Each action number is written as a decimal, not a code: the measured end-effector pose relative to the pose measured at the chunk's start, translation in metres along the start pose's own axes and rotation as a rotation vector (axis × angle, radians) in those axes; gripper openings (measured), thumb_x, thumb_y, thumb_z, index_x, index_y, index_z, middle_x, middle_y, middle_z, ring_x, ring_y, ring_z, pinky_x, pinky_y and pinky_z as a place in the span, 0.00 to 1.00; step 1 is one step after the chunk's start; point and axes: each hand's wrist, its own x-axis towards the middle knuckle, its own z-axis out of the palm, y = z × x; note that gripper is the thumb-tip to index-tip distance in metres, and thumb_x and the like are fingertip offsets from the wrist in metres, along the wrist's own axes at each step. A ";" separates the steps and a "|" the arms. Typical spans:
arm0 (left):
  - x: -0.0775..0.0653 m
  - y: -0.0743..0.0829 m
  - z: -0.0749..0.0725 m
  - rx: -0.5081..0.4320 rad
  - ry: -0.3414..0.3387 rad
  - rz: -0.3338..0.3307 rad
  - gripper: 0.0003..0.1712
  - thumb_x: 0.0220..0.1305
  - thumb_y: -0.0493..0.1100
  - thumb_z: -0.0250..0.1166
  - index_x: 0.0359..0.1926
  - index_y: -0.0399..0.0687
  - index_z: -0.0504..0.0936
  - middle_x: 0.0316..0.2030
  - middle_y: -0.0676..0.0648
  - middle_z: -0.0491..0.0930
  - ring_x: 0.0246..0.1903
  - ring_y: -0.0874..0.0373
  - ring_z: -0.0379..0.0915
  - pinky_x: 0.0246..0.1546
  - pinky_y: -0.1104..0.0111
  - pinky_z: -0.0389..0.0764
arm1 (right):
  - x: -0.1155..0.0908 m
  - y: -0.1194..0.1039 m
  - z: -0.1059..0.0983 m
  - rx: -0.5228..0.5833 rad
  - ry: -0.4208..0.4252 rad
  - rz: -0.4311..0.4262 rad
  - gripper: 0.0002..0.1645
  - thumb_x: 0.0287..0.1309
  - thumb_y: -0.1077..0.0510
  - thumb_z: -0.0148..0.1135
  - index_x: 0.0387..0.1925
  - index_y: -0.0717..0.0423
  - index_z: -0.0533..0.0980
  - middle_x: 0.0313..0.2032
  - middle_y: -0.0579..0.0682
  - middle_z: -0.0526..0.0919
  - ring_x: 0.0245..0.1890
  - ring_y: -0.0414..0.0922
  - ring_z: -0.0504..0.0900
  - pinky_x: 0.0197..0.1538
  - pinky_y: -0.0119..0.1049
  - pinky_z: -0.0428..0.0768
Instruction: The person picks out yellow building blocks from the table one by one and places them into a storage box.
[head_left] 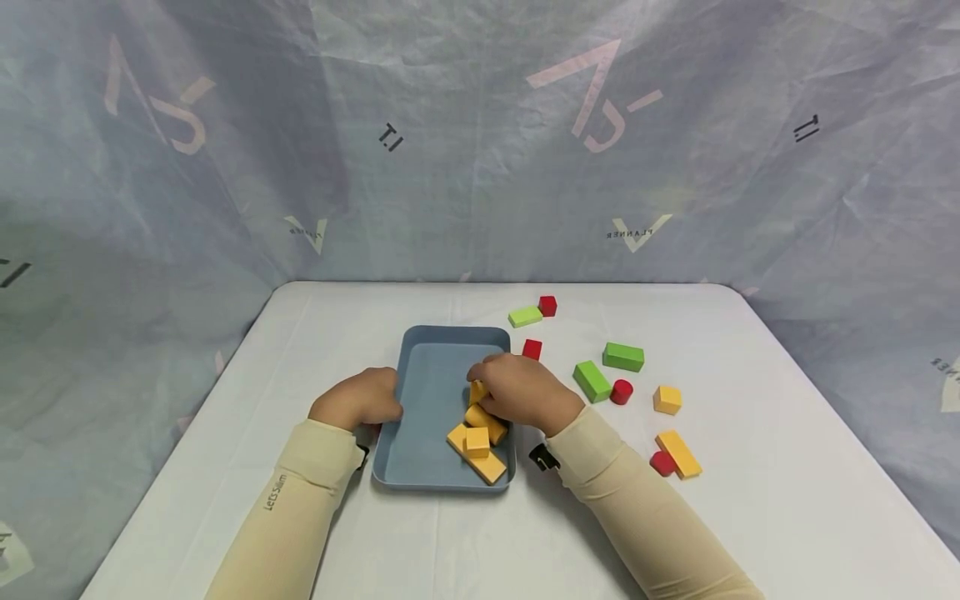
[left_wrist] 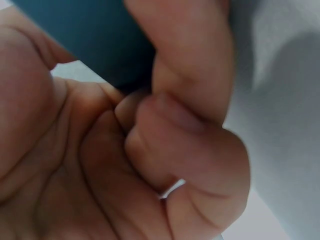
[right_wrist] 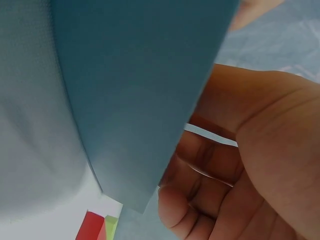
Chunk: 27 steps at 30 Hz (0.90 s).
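Observation:
A blue-grey tray lies on the white table. At its left rim my left hand grips the wall, and the left wrist view shows curled fingers beside the tray's wall. Over the right rim reaches my right hand, its fingertips at a yellow block inside the tray; that block is partly covered by the hand. Just below it in the tray are a yellow cylinder, a yellow cube and a flat yellow block under the cube. In the right wrist view, the tray's outer wall hides the fingertips.
Right of the tray lie green blocks, a red cylinder, a yellow cube and a long yellow block touching a red piece. Behind are a light green block and red cube. A printed grey curtain surrounds the table.

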 end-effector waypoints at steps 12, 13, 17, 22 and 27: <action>0.000 0.001 -0.002 0.001 -0.006 0.000 0.08 0.44 0.28 0.54 0.29 0.38 0.75 0.18 0.42 0.78 0.14 0.50 0.74 0.14 0.59 0.78 | -0.006 -0.004 -0.013 -0.006 0.031 -0.037 0.19 0.51 0.57 0.65 0.47 0.51 0.80 0.37 0.45 0.79 0.31 0.36 0.70 0.32 0.31 0.78; 0.000 0.001 -0.002 -0.001 -0.009 -0.004 0.08 0.44 0.28 0.54 0.30 0.38 0.75 0.18 0.42 0.78 0.14 0.50 0.74 0.14 0.59 0.79 | -0.006 -0.005 -0.014 -0.006 0.029 -0.038 0.19 0.51 0.57 0.66 0.47 0.51 0.80 0.37 0.45 0.79 0.31 0.36 0.70 0.32 0.31 0.78; 0.001 0.001 -0.003 -0.005 -0.011 -0.001 0.10 0.44 0.28 0.54 0.31 0.38 0.74 0.19 0.42 0.78 0.14 0.50 0.75 0.15 0.58 0.79 | -0.008 -0.007 -0.020 -0.001 0.024 -0.033 0.19 0.51 0.56 0.66 0.47 0.51 0.80 0.38 0.45 0.79 0.31 0.36 0.70 0.31 0.31 0.78; 0.002 0.001 -0.003 0.000 -0.007 0.007 0.10 0.44 0.27 0.54 0.31 0.38 0.74 0.19 0.42 0.78 0.14 0.50 0.74 0.15 0.58 0.78 | -0.011 -0.009 -0.025 0.006 0.018 -0.018 0.19 0.52 0.54 0.68 0.48 0.51 0.79 0.38 0.46 0.79 0.32 0.36 0.71 0.33 0.31 0.78; 0.001 -0.001 -0.002 0.011 -0.020 -0.013 0.09 0.47 0.28 0.54 0.33 0.38 0.74 0.20 0.42 0.77 0.15 0.50 0.74 0.17 0.58 0.79 | -0.017 -0.011 -0.034 0.011 0.005 0.013 0.22 0.51 0.51 0.70 0.49 0.51 0.79 0.42 0.47 0.80 0.34 0.36 0.73 0.36 0.32 0.79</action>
